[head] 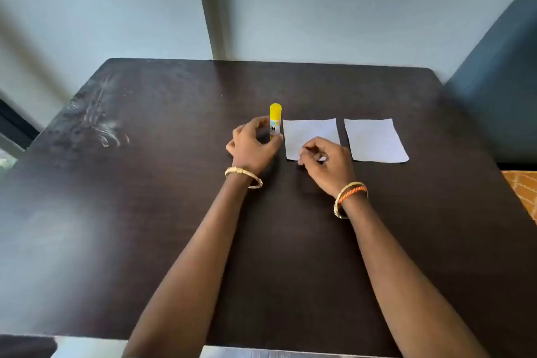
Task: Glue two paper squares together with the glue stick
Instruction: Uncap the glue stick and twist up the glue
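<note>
Bench: a dark brown wooden bench (174,212) against a pale wall, bearing everything the task needs.
Glue stick: a small white glue stick with a yellow cap (275,120) stands upright, cap on, just left of the papers, likely so it can be picked up cleanly.
Left hand: the left hand (251,144) curls around the lower body of the stick, thumb and fingers (260,122) closed lightly on it; whether it is lifting or only steadying it, I cannot tell.
Near paper: a pale white paper square (311,134) lies flat just beside the stick, near enough to take glue without reaching.
Right hand: the right hand (327,163) rests over the near paper's front edge, fingers bent and nearly closed; it seems to pin or pinch that edge, though the contact is hidden.
Far paper: a second white paper square (376,139) lies flat to the right, apart from the first, untouched.
Stage: judged early, with no glue applied and the squares not yet joined.
Next need: uncapping the stick, which probably takes both hands.
</note>
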